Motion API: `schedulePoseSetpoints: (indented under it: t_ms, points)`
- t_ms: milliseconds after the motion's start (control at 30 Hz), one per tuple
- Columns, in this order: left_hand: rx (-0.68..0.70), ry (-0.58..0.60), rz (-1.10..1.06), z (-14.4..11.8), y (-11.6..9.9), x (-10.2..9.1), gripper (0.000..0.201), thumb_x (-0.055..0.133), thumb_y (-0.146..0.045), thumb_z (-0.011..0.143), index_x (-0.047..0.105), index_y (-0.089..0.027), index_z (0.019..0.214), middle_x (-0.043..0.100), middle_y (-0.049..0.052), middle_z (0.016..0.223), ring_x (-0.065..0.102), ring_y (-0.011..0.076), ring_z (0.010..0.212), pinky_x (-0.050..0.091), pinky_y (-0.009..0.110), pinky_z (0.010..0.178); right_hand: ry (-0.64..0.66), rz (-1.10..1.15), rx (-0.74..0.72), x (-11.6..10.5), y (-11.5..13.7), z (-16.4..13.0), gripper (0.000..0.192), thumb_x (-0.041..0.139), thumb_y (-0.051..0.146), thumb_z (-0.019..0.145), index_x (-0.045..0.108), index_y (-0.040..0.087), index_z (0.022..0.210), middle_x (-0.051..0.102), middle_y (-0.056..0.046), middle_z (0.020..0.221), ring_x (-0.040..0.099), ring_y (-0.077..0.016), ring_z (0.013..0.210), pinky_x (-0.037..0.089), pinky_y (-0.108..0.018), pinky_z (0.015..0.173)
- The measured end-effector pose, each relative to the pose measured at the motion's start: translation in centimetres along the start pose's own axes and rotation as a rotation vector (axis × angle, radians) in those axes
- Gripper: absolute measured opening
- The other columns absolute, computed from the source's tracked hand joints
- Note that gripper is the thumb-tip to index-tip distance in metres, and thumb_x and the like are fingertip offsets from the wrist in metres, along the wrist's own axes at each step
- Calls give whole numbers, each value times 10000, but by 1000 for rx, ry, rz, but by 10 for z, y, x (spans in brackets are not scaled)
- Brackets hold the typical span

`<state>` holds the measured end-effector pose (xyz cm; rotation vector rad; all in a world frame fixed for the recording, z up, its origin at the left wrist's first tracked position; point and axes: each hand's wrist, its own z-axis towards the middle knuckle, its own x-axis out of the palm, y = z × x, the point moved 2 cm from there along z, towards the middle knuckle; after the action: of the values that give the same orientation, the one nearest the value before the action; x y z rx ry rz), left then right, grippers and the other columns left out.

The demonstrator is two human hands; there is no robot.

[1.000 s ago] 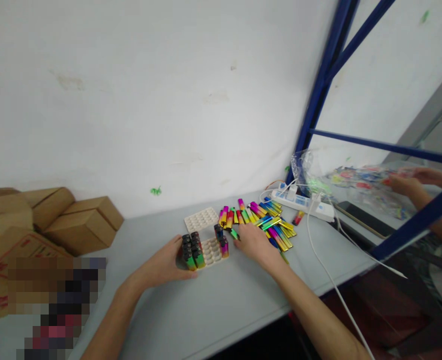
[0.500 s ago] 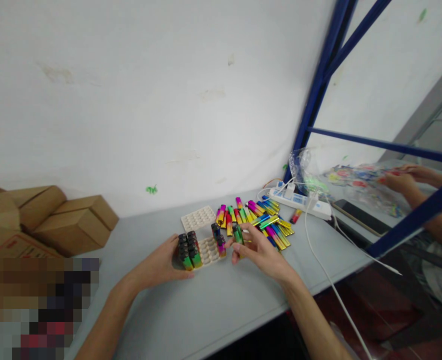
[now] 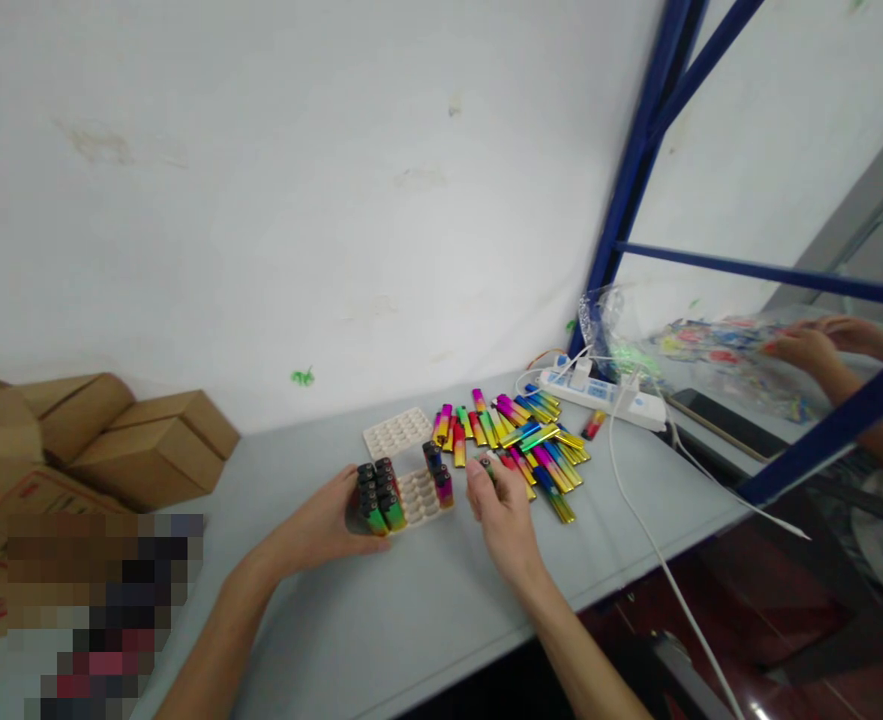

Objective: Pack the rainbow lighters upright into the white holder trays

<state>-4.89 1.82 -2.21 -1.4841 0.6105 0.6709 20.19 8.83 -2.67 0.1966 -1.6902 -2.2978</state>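
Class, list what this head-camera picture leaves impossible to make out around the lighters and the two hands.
- Lighter in the right hand: mostly hidden by its fingers.
- Near left corner of the tray: covered by the left hand and the standing lighters.
- Lower left area: pixelated.
- Co-worker's hands: blurred behind a plastic bag.
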Motion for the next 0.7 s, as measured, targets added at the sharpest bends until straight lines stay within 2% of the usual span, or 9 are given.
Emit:
schedulePoseSetpoints:
  t_ms: [233,467,567,700]
  points:
    - [10,9,-20,-1,-1,0,815,952,-331,611,660,-198,1360,719,143,1387,656,393,1300,509,536,1176,39,-116,-43,4,7,-3,406,568,468,1016,481,219,707,430,48,635,375,-126,599,272,-273,564]
    - [6,-5,-32,-1,-1,0,874,963,-320,594,642,-199,1398,694,148,1444,638,400,1332,479,545,1209,78,-145,-54,1,12,-1,441,613,548,1014,531,210,743,431,47,658,402,-128,614,291,-270,562]
    - [22,-16,-29,-1,-1,-1,882,971,-320,588,642,-219,1400,695,135,1447,631,395,1336,468,542,1220,140,-148,-69,-4,17,4,385,607,558,1031,617,196,900,512,33,729,472,-137,661,366,-265,600]
    - [24,-4,-17,-1,0,0,902,972,-338,598,620,-217,1420,674,146,1464,610,400,1357,452,558,1228,292,-115,-132,-8,31,25,345,438,459,1126,652,201,1208,603,-5,872,580,-158,791,501,-282,744]
